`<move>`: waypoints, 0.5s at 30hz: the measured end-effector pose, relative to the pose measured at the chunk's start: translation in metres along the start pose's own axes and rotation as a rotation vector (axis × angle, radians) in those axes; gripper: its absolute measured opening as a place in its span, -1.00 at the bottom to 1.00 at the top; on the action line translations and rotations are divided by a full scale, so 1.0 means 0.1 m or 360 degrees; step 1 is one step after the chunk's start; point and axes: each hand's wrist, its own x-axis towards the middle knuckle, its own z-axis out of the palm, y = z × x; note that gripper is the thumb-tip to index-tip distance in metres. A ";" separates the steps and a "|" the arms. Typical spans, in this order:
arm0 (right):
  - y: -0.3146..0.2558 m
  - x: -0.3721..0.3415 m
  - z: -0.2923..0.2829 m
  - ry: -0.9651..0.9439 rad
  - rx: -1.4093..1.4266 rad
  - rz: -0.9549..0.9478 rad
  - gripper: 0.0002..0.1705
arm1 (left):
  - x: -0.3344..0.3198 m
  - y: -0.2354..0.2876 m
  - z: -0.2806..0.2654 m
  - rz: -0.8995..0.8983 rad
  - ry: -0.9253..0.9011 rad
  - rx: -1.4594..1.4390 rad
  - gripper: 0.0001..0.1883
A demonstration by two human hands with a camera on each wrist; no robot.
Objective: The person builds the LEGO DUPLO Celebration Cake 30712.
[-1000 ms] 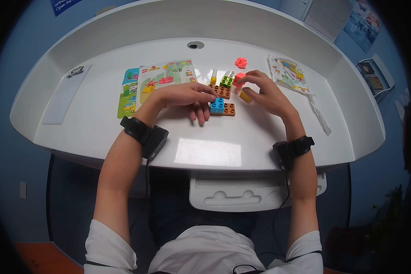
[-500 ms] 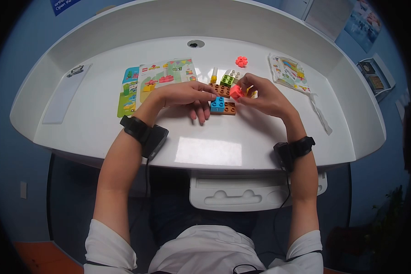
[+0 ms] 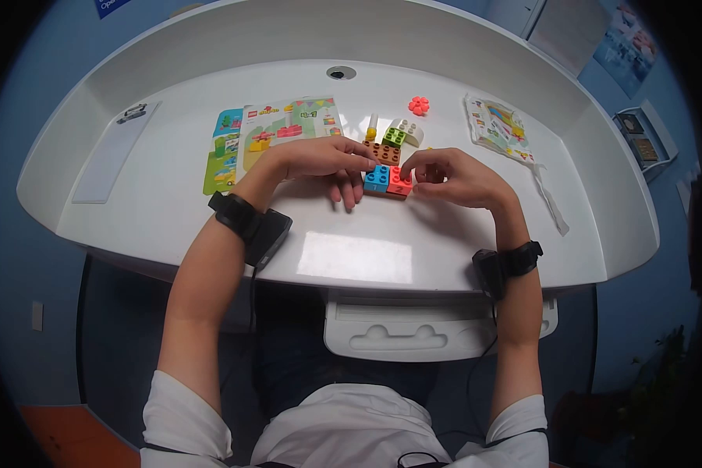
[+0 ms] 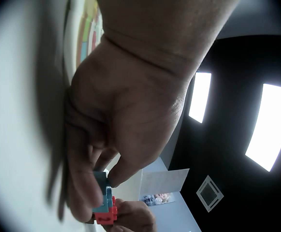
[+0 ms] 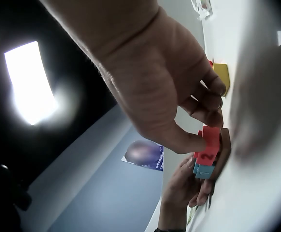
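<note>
My left hand [image 3: 324,162] rests on the table and pinches a blue toy brick [image 3: 376,179] marked 1 between thumb and fingers. That brick sits at the left of a brown brick [image 5: 224,145]. Beside it, on the same base, is a red brick [image 3: 398,182] marked 2. My right hand [image 3: 460,178] has its thumb and index finger at the red brick, pinching it. In the right wrist view a yellow piece [image 5: 221,77] shows by the outer fingers of that hand; the head view hides it.
Behind the bricks stand another brown brick [image 3: 384,153], a green brick [image 3: 394,137], a white curved piece [image 3: 409,132] and a yellow-and-white candle piece [image 3: 372,127]. A red flower piece [image 3: 419,105] lies farther back. Booklets [image 3: 288,129] lie left, a plastic bag [image 3: 495,129] right.
My right hand has picked up the red brick from the back right and brought it onto the brown base beside the blue brick. The left hand has kept its place.
</note>
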 end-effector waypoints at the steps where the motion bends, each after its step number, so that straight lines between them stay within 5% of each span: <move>1: -0.02 -0.01 0.00 -0.0075 0.0061 0.0108 -0.58 | 0.00 0.00 0.01 0.0000 0.0000 -0.0001 -0.53; 15: -0.20 -0.14 -0.06 -0.0211 0.0026 0.0393 -0.40 | -0.01 0.02 0.01 -0.0013 0.0000 0.0006 -0.54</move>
